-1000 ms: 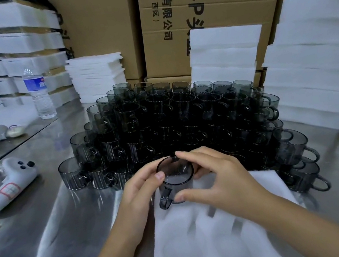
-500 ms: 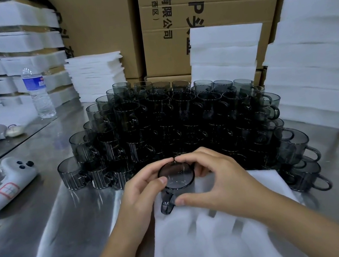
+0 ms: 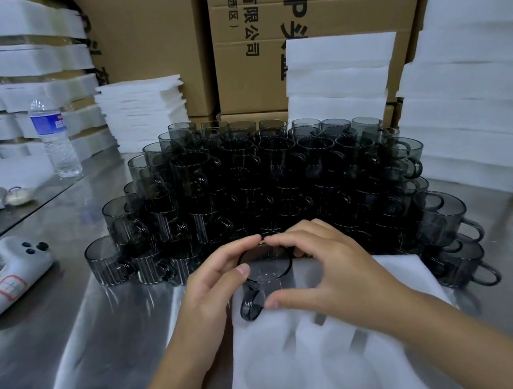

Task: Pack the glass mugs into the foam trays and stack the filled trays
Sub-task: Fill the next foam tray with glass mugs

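Note:
A smoky grey glass mug (image 3: 266,272) sits upright in the far left pocket of a white foam tray (image 3: 317,384) at the table's front edge, its handle pointing toward me. My left hand (image 3: 213,281) and my right hand (image 3: 325,267) both curl around the mug's rim, fingertips nearly meeting at the far side. The two near pockets of the tray hold nothing. Behind the hands stands a large stacked pile of the same dark mugs (image 3: 263,179).
White foam tray stacks (image 3: 474,83) rise at the right and back (image 3: 335,75), with cardboard boxes (image 3: 294,1) behind. On the steel table (image 3: 67,328) at the left lie a white controller (image 3: 8,280) and a water bottle (image 3: 53,136).
Both hands have lowered the mug a little into the foam pocket, and the mug now stands more upright. The rest is unchanged.

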### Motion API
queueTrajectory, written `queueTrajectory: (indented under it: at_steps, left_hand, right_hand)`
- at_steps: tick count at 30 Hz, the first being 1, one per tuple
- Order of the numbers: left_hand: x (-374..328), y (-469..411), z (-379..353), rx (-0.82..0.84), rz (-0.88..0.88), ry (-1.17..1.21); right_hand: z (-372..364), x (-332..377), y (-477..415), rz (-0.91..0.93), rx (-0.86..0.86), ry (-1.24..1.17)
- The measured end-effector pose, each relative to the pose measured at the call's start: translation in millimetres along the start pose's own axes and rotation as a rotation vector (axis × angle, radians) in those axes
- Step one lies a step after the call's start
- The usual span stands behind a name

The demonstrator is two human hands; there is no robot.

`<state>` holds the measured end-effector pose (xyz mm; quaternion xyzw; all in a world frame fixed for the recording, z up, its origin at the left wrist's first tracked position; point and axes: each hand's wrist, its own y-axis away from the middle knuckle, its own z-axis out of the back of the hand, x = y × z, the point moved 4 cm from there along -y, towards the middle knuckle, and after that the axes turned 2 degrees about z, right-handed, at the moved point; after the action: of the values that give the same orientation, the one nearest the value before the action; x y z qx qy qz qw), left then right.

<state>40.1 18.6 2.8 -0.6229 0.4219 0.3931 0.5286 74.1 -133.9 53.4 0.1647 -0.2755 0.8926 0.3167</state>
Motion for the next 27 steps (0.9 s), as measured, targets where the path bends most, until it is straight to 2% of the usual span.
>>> queueTrajectory:
  at_steps: [6, 14, 20, 27]
  left_hand:
    - [4, 0, 0, 0.022, -0.004, -0.004]
    - [1, 1, 1, 0.057, -0.008, -0.077]
    - [0, 5, -4, 0.052, -0.005, -0.223]
    - [1, 11, 1, -0.093, -0.051, -0.229]
  right_hand:
    - [-3, -2, 0, -0.028, 0.020, 0.036]
    - [-4, -10, -3, -0.094, 0.012, -0.104]
    - [-4, -11, -2, -0.110, 0.073, -0.022]
    - [-3, -11, -3, -0.106, 0.112, 0.090]
